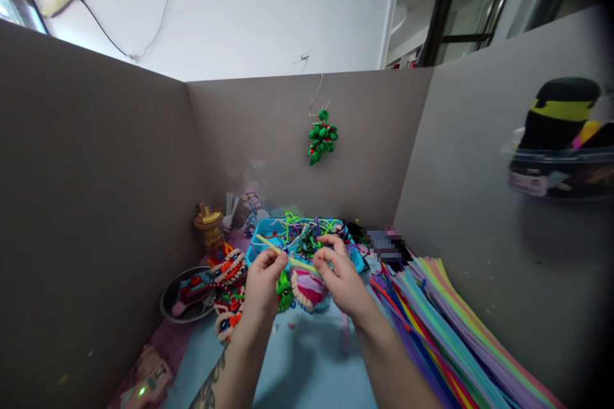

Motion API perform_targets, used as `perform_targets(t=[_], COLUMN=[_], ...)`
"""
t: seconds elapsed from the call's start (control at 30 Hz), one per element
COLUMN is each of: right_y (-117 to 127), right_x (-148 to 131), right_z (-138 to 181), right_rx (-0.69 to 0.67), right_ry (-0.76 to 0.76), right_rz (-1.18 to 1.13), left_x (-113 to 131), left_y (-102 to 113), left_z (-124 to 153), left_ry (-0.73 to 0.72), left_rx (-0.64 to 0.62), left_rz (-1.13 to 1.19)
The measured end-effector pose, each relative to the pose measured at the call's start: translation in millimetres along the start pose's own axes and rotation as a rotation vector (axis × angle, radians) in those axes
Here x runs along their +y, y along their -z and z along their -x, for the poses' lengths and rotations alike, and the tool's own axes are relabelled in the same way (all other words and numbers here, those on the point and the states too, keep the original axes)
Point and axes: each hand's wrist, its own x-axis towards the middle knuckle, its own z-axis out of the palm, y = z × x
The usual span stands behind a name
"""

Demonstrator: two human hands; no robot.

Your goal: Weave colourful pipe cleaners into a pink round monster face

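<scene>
My left hand [263,282] and my right hand [338,275] are both closed in a pinch on a pale yellow pipe cleaner [293,261] that runs between them, its left end sticking up and away past my left fingers. Just under the hands lies a fuzzy pink-and-white pipe-cleaner piece [309,291] with a small green piece [284,294] beside it. Both rest on a light blue mat [307,364].
A blue tray [357,260] of mixed pipe cleaners sits behind the hands. Several long coloured pipe cleaners [446,339] fan out at the right. A round metal dish [170,307] with finished pieces is at the left. Grey cardboard walls enclose the desk; a green ornament [321,138] hangs on the back wall.
</scene>
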Motion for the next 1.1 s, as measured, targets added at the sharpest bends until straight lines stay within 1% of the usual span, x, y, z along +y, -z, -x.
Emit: perform_targets(t=[0.03, 0.1, 0.27, 0.37, 0.47, 0.57, 0.7, 0.8, 0.9, 0.97, 1.1], right_y=[0.7, 2.2, 8.1, 11.4, 13.8, 15.0, 13.8, 12.4, 12.5, 13.0, 12.5], right_x=[-0.4, -0.2, 2.0, 4.9, 9.2, 11.9, 11.3, 9.2, 6.1, 4.1, 2.9], right_z=[-0.1, -0.7, -2.3, -3.1, -4.1, -4.8, -5.1, -5.2, -5.1, -4.8, -4.1], right_rx=[-0.007, -0.029, -0.082, -0.088, -0.060, -0.072, -0.057, -0.031, -0.064, -0.079, -0.045], right_ry=[0.005, 0.004, -0.010, -0.015, -0.033, -0.042, -0.067, -0.093, -0.070, -0.062, -0.056], right_rz=[-0.002, -0.017, -0.106, -0.158, -0.176, -0.187, -0.189, -0.179, -0.162, -0.140, -0.107], left_x=[-2.1, -4.1, -1.4, -1.4, -3.7, -6.2, -7.6, -7.2, -6.5, -6.1, -4.0], left_y=[0.0, -0.2, -1.6, -2.6, -3.3, -4.2, -6.0, -5.2, -2.4, -0.8, -1.4], left_z=[-2.2, -4.0, -1.6, -0.4, -0.3, -0.4, 0.4, 1.5, 2.3, 2.9, 5.9], left_ry=[0.046, 0.086, 0.135, 0.132, 0.101, 0.085, 0.013, -0.090, -0.176, -0.205, -0.258], left_rx=[-0.009, -0.042, -0.201, -0.244, -0.244, -0.248, -0.212, -0.155, -0.102, -0.084, -0.070], left_rz=[0.036, 0.059, 0.039, 0.029, -0.006, -0.017, -0.042, -0.142, -0.265, -0.313, -0.373])
